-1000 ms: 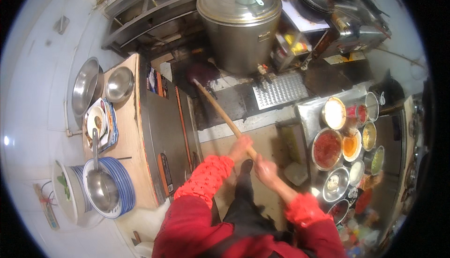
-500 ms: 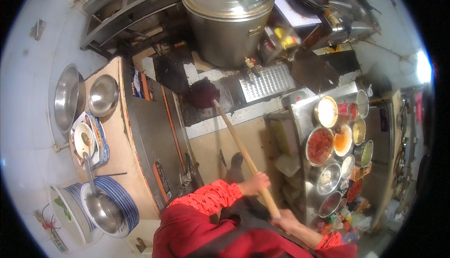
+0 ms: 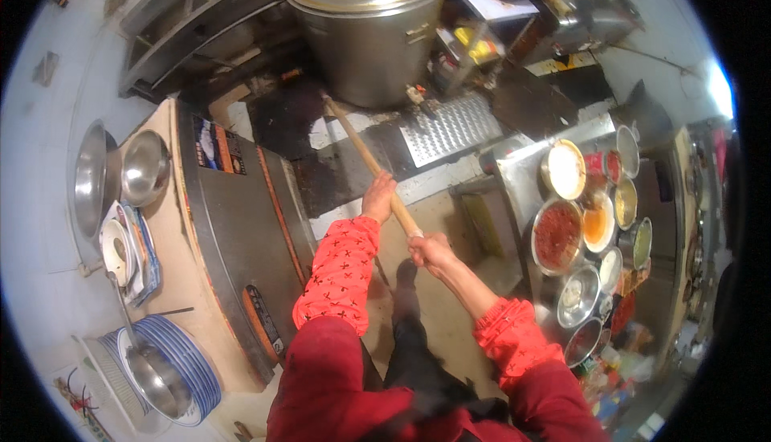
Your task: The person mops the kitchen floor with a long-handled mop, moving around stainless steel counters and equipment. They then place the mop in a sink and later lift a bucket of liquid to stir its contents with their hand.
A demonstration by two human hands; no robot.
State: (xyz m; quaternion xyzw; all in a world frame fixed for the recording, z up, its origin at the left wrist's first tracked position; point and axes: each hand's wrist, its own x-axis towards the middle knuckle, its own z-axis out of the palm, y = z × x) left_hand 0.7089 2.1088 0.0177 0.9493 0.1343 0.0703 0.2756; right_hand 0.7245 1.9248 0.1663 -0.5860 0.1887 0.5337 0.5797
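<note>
My left hand is wrapped around a long wooden pole, its fingers clamped on the shaft, and my right hand grips it lower down, fingers closed around the near end. The pole slants from my hands toward the far left, and its far tip lies over the dark, stained floor, near the foot of a big lidded steel pot; a dark mass by the tip is too blurred to make out. Right of the tip lies a studded metal plate. On my left stands a steel-fronted cabinet, with a stack of blue-rimmed plates on its top and a ladle resting on them. On my right, a counter carries bowls, one filled with something red.
</note>
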